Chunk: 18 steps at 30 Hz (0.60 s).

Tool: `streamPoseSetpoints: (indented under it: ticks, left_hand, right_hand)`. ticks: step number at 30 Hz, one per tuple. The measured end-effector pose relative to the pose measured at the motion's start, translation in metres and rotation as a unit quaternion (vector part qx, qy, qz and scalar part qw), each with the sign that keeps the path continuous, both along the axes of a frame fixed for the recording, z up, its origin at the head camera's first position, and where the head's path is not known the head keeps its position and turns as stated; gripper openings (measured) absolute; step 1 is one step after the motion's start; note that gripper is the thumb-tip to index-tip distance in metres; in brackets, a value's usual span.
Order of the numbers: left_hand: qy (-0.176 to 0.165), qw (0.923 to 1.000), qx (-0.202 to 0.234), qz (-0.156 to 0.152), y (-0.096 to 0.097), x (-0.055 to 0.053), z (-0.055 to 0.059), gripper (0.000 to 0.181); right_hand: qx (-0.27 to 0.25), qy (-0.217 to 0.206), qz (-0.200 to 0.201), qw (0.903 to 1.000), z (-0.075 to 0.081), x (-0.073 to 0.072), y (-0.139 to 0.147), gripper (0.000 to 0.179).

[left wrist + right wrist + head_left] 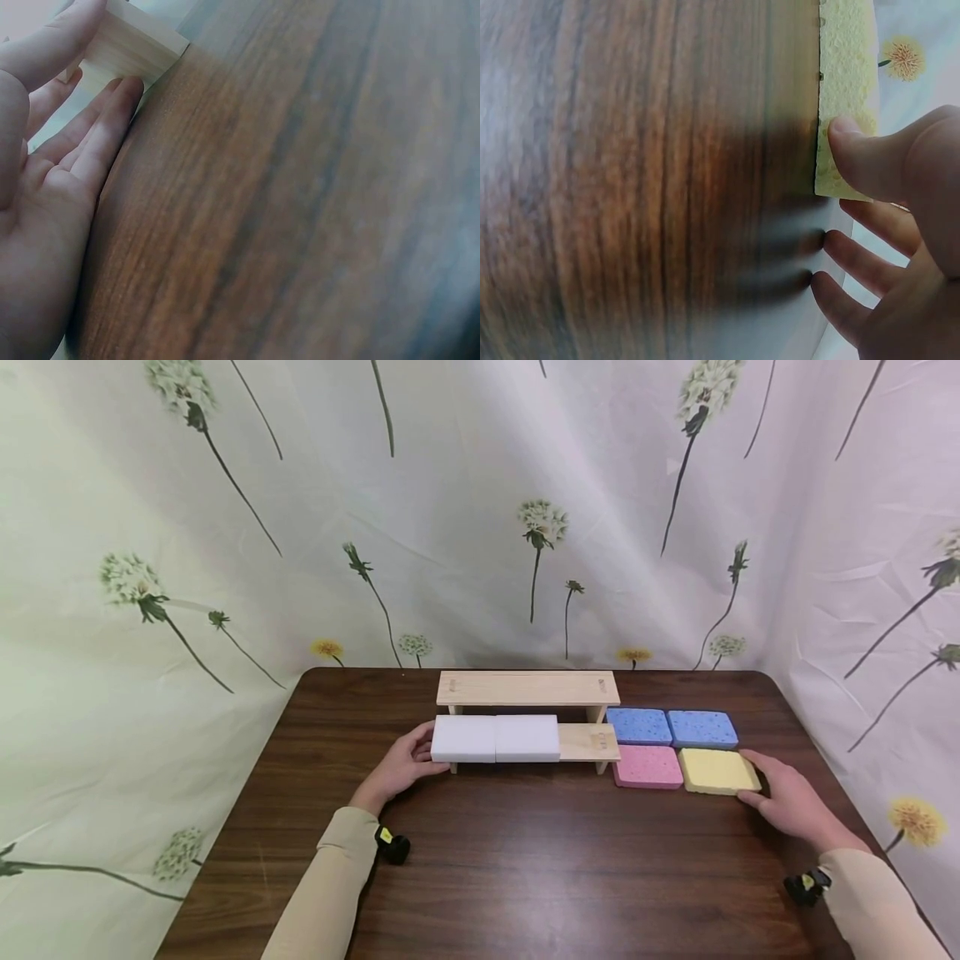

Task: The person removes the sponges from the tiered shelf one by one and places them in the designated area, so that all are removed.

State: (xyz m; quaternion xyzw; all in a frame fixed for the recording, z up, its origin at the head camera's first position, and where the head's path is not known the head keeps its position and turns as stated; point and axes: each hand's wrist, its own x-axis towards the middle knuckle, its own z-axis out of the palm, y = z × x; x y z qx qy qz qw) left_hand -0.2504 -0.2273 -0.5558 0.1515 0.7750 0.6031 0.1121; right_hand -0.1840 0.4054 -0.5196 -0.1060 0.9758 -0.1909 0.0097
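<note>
Pinching the yellow sponge [718, 772] by its right end with your right hand [791, 797], left hand [397, 770] at the front shelf [579, 741].
Your right thumb and forefinger close on the sponge's edges, the other fingers spread loosely; it lies on the worktop [525, 860], just right of the pink sponge [648, 767] and in front of the two blue sponges [702, 729]. Your left thumb and fingers stand apart around the left end of two white blocks [527, 739] lying side by side on the front shelf; you cannot tell whether they grip. The rear shelf [528, 688] stands behind.
</note>
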Motion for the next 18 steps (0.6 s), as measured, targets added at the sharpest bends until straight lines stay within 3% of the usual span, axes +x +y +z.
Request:
streamPoseSetpoints:
  ticks: [18]
  left_hand:
    - [-0.001, 1.0000, -0.004, 0.004, -0.0006, -0.0011, -0.0024, 0.083]
  right_hand:
    - [0.002, -0.005, 0.002, 1.0000, 0.0007, -0.0059, -0.0080, 0.072]
